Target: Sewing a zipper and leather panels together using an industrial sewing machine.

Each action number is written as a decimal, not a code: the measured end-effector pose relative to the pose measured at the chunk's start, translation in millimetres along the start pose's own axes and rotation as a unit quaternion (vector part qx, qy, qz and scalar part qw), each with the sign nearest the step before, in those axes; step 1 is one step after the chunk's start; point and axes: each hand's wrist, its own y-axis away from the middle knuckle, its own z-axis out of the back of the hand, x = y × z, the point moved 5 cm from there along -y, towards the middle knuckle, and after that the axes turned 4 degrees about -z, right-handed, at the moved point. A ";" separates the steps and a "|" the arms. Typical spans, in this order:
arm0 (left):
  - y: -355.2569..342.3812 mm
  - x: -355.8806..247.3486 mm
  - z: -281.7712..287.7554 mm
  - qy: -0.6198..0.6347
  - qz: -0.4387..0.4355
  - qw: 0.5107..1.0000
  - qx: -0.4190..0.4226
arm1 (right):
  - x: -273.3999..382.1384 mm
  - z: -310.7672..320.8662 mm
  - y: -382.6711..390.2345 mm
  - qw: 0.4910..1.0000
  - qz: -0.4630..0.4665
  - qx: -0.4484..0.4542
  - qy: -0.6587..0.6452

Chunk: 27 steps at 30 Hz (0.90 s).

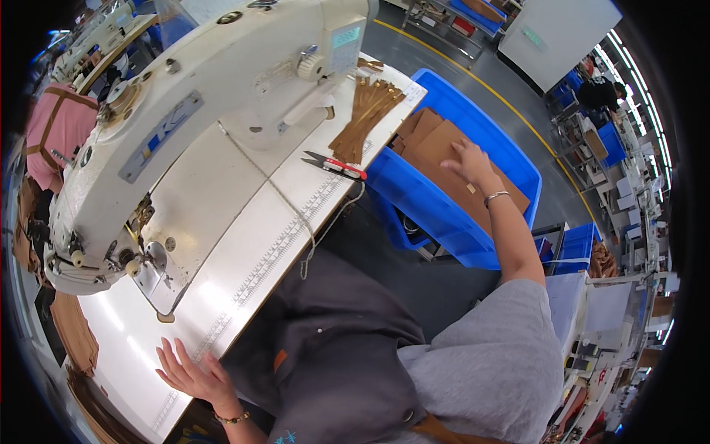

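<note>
My right hand (473, 166) reaches out to the right over a blue bin (451, 226). Its fingers are spread and lie on or just above flat brown panels (431, 144) stacked in the bin; I cannot tell whether they touch. A small pale tag or patch shows on the top panel by the wrist. At the lower left, my left hand (194, 376) is held open over the front edge of the white sewing table (229, 277), with nothing in it. The white sewing machine (259, 81) stands just beyond that hand.
Thread snips (336, 165) with red handles lie beside a bundle of brown strips (366, 118) on the table. A pale cord (270, 181) hangs over its edge. More brown pieces (74, 333) lie far left, near a person in pink (59, 133). Another person (599, 94) is at the right.
</note>
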 end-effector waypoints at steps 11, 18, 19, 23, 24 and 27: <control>-1.8 -1.6 -0.5 0.015 0.023 0.999 0.036 | 186.1 140.3 -11.5 0.874 0.374 -0.295 -0.098; -3.6 -4.4 1.9 0.032 0.022 0.998 0.044 | 182.8 141.2 -22.2 0.884 0.389 -0.252 -0.061; -4.3 -5.2 1.7 0.031 0.017 0.998 0.049 | 182.0 141.7 -22.2 0.883 0.393 -0.249 -0.060; -6.1 -5.7 3.0 0.036 0.019 0.998 0.042 | 185.5 141.6 -24.1 0.890 0.403 -0.208 -0.051; -6.3 -5.9 3.2 0.036 0.019 0.998 0.041 | 185.9 140.6 -27.1 0.905 0.378 -0.191 -0.032; -6.0 -5.5 3.3 0.037 0.020 0.998 0.044 | 188.7 143.5 -26.4 0.901 0.385 -0.200 -0.029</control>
